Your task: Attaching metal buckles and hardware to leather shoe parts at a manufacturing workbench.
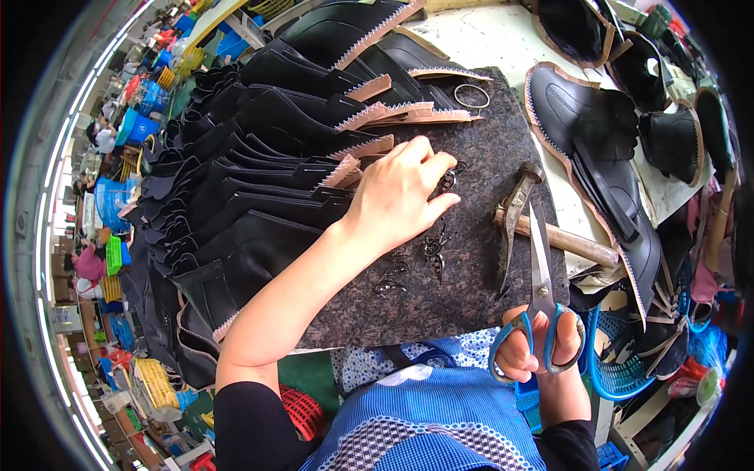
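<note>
Here's the left hand (402, 184) over the speckled dark worktop (471, 310), thumb and forefinger apart, a small black fitting (448, 182) right at the fingertips; whether it's pinched I can't quite tell, the fingers hide too much. More loose fittings (433, 251) lie toward the body, the left hand clearly nearer. Over on the right, the right hand (540, 363) grips the scissors (542, 292) by the loops, long axis pointing away from the body, blades crossing the hammer (581, 242).
</note>
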`<state>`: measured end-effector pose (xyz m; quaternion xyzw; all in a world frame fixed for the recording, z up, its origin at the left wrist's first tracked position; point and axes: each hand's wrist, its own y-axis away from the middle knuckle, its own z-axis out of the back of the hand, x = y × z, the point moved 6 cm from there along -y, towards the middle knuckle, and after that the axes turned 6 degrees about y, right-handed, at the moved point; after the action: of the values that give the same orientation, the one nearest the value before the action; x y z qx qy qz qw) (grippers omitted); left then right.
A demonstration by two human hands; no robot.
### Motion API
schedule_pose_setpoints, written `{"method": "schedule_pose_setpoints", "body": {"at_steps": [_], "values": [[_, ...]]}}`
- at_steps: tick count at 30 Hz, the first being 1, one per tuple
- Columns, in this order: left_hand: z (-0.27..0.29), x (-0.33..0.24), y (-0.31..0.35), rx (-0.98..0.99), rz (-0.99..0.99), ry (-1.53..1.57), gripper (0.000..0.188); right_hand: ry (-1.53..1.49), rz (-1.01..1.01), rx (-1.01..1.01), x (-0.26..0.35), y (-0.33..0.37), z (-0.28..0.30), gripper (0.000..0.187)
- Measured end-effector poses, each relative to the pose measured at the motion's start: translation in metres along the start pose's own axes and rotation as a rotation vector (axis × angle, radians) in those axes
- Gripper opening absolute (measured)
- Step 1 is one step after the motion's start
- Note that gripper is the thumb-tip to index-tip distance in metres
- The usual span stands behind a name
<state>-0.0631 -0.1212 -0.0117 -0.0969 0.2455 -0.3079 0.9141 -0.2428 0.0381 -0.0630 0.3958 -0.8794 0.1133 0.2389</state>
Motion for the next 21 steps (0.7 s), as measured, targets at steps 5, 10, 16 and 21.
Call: {"method": "schedule_pose_setpoints", "body": {"at_steps": [5,10,16,21], "values": [[-0.009,0.001,0.006,0.064,0.042,-0.008,0.024,0.005,0.029,-0.020,-0.001,0.002,-0.001,0.076],[0.017,-0.005,0.003,-0.043,-0.031,-0.197,0.014,0.056,0.024,-0.004,0.001,-0.001,-0.003,0.074],[0.032,0.017,0.032,-0.055,0.641,1.097,0.014,0.062,-0.063,-0.058,-0.011,-0.009,-0.008,0.068],[0.038,0.005,0.046,-0.029,0.748,1.137,0.014,0.225,-0.172,-0.091,-0.020,-0.022,-0.015,0.074]]}}
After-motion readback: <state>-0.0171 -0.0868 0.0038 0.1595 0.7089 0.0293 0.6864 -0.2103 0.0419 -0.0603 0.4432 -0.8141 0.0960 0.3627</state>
